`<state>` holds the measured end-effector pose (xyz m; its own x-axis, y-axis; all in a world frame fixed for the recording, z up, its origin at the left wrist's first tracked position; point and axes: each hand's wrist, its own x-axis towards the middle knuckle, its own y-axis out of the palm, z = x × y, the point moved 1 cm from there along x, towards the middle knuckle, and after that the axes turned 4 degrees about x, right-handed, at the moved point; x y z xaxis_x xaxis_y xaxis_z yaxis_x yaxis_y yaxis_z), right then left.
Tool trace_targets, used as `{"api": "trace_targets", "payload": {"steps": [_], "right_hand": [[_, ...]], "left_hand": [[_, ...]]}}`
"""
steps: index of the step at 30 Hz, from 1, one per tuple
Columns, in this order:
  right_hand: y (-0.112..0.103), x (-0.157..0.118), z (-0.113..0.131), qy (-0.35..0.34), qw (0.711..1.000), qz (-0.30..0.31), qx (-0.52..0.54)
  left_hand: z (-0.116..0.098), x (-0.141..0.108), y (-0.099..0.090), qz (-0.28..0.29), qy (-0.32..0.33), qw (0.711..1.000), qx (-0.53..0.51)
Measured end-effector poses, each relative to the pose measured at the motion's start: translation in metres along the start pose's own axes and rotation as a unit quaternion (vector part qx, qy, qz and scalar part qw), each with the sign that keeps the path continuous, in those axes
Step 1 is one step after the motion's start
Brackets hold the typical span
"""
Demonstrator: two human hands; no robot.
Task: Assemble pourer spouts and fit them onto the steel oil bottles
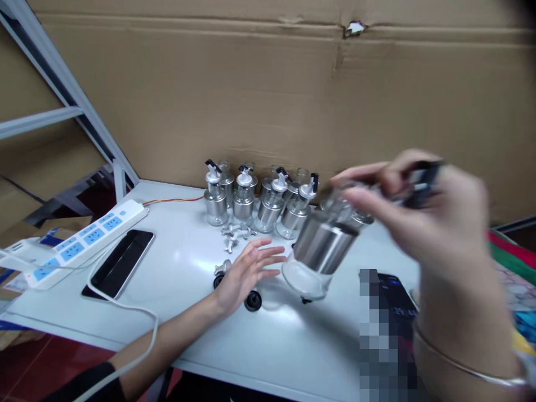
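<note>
My right hand (444,218) grips a glass bottle (324,245) with a brushed-metal sleeve by its neck, thumb and fingers closed round it. The bottle hangs tilted above the table, its clear base toward my left hand. Something black, partly hidden, shows at the curled fingers of the same hand. My left hand (247,273) is open, fingers spread and pointing at the bottle's base; whether they touch it I cannot tell. Beside it on the table lie a round black cap (253,300) and small silvery spout pieces (229,240).
At the back stand several similar bottles (243,204), some topped with silvery spouts and black levers. On the left are a white power strip (90,240), a phone (121,262) and a white cable (138,310). Another phone (396,301) lies at right. A cardboard wall (251,100) rises behind.
</note>
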<state>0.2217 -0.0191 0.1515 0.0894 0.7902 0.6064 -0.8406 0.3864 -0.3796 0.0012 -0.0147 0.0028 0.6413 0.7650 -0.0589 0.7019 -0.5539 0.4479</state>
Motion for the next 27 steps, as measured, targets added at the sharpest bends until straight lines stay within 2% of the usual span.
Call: {"api": "trace_targets", "payload": {"steps": [2, 5, 8, 13, 15, 18, 19, 22, 27], "right_hand": [[0.043, -0.014, 0.0, 0.011, 0.999, 0.044, 0.03], [0.066, -0.019, -0.014, 0.052, 0.993, 0.051, 0.093], [0.071, -0.017, -0.026, 0.083, 0.984, 0.052, 0.15], [0.086, -0.019, -0.031, 0.108, 0.968, 0.066, 0.217], [0.091, -0.02, -0.035, 0.112, 0.962, 0.019, 0.247], [0.094, -0.02, -0.044, 0.106, 0.957, -0.092, 0.254], [0.094, -0.019, -0.047, 0.105, 0.955, -0.113, 0.252], [0.093, -0.019, -0.05, 0.11, 0.953, -0.122, 0.255], [0.094, -0.019, -0.039, 0.108, 0.939, -0.12, 0.304]], "left_hand": [[0.002, -0.001, 0.002, 0.026, -0.006, 0.999, 0.025], [0.002, -0.002, 0.004, 0.046, -0.013, 0.997, 0.066], [-0.001, -0.002, 0.004, 0.052, -0.029, 0.995, 0.084], [-0.004, -0.005, 0.002, 0.062, -0.069, 0.992, 0.091], [-0.002, -0.006, 0.002, 0.06, -0.086, 0.993, 0.06], [0.002, -0.008, 0.003, 0.069, -0.116, 0.991, 0.027], [0.004, -0.009, 0.004, 0.071, -0.126, 0.989, 0.024], [0.007, -0.011, 0.003, 0.076, -0.145, 0.986, 0.024], [0.006, -0.013, 0.004, 0.099, -0.127, 0.987, 0.015]]}}
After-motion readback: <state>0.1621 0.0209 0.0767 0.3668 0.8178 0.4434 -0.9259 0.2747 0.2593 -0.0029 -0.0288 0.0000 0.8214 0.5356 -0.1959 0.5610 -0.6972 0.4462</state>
